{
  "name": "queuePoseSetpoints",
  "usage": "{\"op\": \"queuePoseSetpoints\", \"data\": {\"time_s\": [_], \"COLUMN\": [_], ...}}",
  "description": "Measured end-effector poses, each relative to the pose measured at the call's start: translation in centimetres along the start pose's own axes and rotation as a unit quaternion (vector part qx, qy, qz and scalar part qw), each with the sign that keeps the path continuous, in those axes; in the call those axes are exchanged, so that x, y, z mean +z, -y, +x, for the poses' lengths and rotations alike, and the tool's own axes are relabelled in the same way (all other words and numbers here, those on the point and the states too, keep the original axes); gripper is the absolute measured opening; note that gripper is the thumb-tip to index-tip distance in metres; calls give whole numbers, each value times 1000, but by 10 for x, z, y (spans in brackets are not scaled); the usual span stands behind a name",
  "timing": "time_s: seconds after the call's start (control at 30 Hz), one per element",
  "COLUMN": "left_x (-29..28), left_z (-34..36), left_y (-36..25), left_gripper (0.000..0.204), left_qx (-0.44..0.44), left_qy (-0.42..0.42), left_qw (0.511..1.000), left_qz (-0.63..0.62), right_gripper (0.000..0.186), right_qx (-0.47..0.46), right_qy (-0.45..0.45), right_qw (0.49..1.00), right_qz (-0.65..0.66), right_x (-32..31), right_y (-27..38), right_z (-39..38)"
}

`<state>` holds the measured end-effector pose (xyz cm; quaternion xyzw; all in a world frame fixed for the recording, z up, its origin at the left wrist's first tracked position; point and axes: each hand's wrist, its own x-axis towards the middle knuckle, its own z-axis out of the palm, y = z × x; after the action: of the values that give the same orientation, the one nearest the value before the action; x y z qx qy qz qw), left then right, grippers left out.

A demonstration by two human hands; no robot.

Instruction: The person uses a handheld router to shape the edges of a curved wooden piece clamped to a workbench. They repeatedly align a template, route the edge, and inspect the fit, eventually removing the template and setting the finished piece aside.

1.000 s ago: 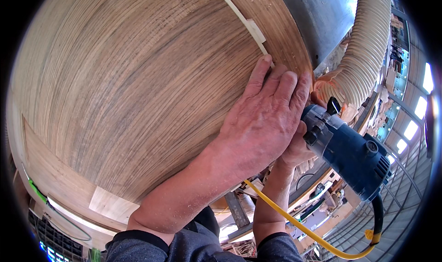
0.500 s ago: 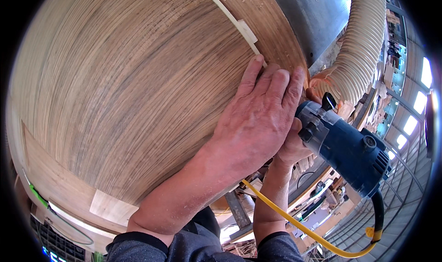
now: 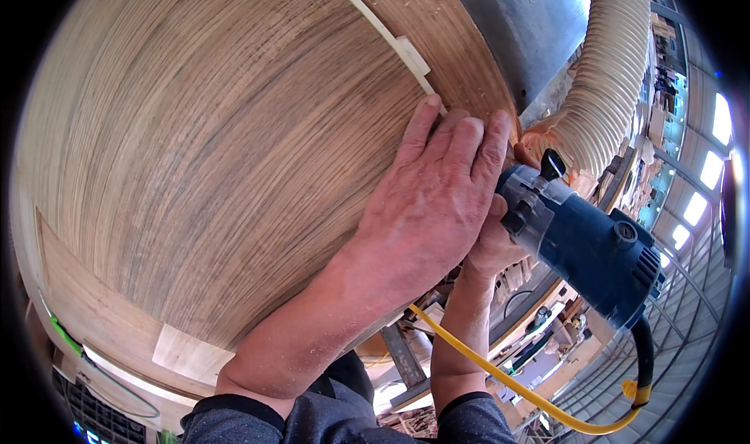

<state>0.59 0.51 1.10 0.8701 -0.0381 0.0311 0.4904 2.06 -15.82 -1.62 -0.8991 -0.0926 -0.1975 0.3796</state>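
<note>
A large wood-grain panel (image 3: 234,171) fills the left and middle. My left hand (image 3: 430,178) lies on its right part with the fingers stretched out, their tips at the end of a thin pale strip (image 3: 375,22) beside a darker wooden border (image 3: 453,46). At the border's edge, my right hand (image 3: 494,249) grips a trim router (image 3: 586,241) by its base. The router is blue with a clear guard and black knobs, and it lies tilted on its side. My left hand partly covers the right-hand fingers; the cutting bit is hidden.
A ribbed dust hose (image 3: 609,77) comes down beside the router. Behind the border is a grey metal sheet (image 3: 523,22). The yellow power cord (image 3: 516,389) loops below my right forearm. Shelves and stacked wood (image 3: 539,311) stand beyond the panel edge.
The router has shifted slightly up and left in the view. Both hands keep nearly the same pose, and the panel appears shifted a little to the left.
</note>
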Motion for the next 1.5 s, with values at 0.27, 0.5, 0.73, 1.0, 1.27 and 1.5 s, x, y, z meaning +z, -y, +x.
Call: {"op": "queuePoseSetpoints", "data": {"time_s": [0.27, 0.5, 0.73, 1.0, 1.27, 1.5], "left_x": [-1, -3, 1, 15, 15, 23], "left_z": [0, 1, -4, -6, -6, -25], "left_y": [0, 2, 6, 8, 1, -26], "left_gripper": [67, 73, 86, 81, 48, 57], "left_qx": [-1, -3, 13, 37, 80, 83], "left_qy": [-5, -13, -76, -101, -72, 41], "left_qw": [1000, 999, 995, 994, 981, 952], "left_qz": [-11, -37, -63, -7, 161, 292], "right_gripper": [74, 82, 94, 89, 80, 77], "right_qx": [-10, 31, -1, -32, 7, 71], "right_qy": [13, 36, 12, -32, -42, -20], "right_qw": [997, 997, 984, 971, 978, 987], "right_qz": [81, 62, 180, 237, 202, 144], "right_x": [8, 7, -2, -85, -200, -301], "right_y": [1, 6, 9, 24, 4, -50], "right_z": [8, 13, 15, 6, -46, -105]}}
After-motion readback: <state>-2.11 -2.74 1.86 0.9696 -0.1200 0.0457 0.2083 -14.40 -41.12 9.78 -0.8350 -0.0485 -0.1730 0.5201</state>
